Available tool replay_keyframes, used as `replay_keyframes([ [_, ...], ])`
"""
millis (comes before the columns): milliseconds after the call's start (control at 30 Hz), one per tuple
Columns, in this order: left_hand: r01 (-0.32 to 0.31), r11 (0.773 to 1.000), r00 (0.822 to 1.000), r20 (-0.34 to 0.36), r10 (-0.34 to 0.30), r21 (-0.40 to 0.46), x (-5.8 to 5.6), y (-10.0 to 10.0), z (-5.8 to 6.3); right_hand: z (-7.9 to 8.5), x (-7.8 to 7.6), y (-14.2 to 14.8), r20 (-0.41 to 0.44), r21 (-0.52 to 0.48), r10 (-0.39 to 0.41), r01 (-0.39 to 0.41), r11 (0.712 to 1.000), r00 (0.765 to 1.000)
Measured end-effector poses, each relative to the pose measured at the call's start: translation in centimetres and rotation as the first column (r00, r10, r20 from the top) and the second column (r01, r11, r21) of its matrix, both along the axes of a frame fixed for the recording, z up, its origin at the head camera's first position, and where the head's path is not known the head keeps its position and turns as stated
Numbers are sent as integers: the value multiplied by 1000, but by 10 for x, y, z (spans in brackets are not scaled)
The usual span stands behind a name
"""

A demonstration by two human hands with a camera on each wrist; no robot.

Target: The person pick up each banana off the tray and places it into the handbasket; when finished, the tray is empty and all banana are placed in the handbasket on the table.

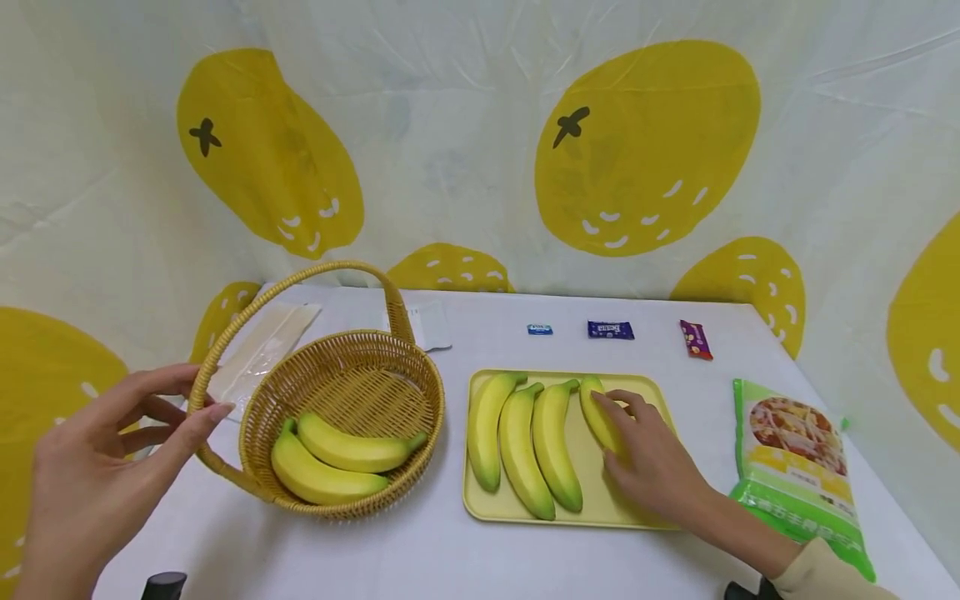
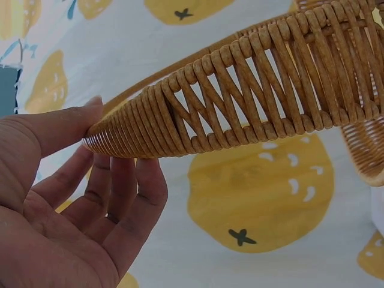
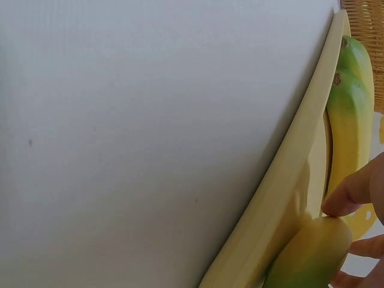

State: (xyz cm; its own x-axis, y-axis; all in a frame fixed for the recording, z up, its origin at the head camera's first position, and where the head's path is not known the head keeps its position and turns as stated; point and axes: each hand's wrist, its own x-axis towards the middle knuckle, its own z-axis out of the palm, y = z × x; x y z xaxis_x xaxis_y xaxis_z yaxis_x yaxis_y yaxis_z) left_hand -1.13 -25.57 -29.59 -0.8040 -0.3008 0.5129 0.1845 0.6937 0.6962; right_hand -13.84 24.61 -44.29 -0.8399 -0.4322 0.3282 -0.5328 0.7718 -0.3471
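My left hand (image 1: 105, 467) pinches the side of the tall handle (image 2: 228, 90) of a woven wicker basket (image 1: 438, 408), with the thumb on one face and fingertips on the other. Two bananas (image 1: 356, 446) lie side by side inside the basket. To its right, a pale yellow tray (image 1: 570, 523) carries three bananas (image 1: 521, 450) in a row. My right hand (image 1: 652, 458) holds another banana (image 1: 597, 408) at the tray's right side, between thumb and fingers. In the right wrist view that banana (image 3: 312, 255) shows its rounded end; the hand covers part of it.
Behind the tray lie a small blue packet (image 1: 539, 329), a dark blue snack (image 1: 611, 330) and a purple-red one (image 1: 696, 340). A green food bag (image 1: 802, 467) lies right of the tray. Behind the basket are a clear packet (image 1: 262, 342) and a white item (image 1: 431, 323).
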Motion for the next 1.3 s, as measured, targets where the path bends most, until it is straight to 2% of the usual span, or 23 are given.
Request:
replay_keyframes([
  [400, -6, 1000, 1000, -8, 6, -9, -2, 0, 1, 2, -7, 5, 113, -50, -28, 34, 998, 993],
  [733, -5, 1000, 1000, -3, 5, -21, -2, -3, -1, 3, -5, 6, 140, -54, -30, 38, 998, 990],
  [1100, 12, 1000, 1000, -14, -12, -25, 0, -3, -3, 6, -2, 5, 177, -123, -25, 47, 991, 984],
  [1300, 11, 1000, 1000, -12, -11, -15, -1, -2, -3, 13, 0, 5, 154, -133, -21, 42, 990, 988],
])
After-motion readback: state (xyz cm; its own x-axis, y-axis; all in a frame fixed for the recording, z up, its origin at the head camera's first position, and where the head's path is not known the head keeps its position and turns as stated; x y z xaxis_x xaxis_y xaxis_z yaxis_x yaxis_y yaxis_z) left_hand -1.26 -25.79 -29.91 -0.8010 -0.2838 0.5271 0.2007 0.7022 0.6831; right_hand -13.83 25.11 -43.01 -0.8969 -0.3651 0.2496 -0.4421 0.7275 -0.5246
